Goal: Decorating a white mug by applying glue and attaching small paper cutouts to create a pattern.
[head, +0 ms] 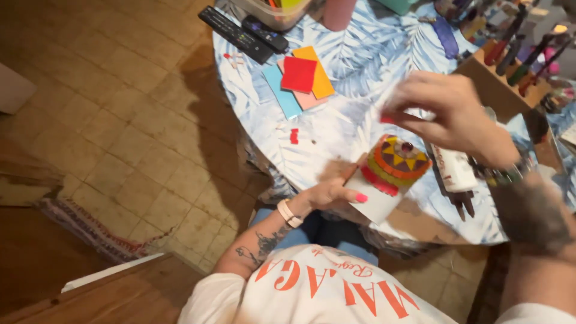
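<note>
My left hand (333,194) grips a white cup-like cylinder (379,203), tilted, at the table's near edge. Its top (401,157) is layered with orange, yellow, green and red foam shapes, and a red strip (379,182) runs around the side. A thin brown stick (351,174) pokes up by my left fingers. My right hand (450,114) hovers just above the decorated top, its fingertips pinching a small red foam piece (387,119).
The round table wears a blue leaf-print cloth (360,54). On it lie stacked foam sheets (302,79), a red scrap (294,135), two remotes (240,35), a white glue bottle (454,167), a wooden tool block (498,87), a plastic tub (273,13). Tiled floor lies to the left.
</note>
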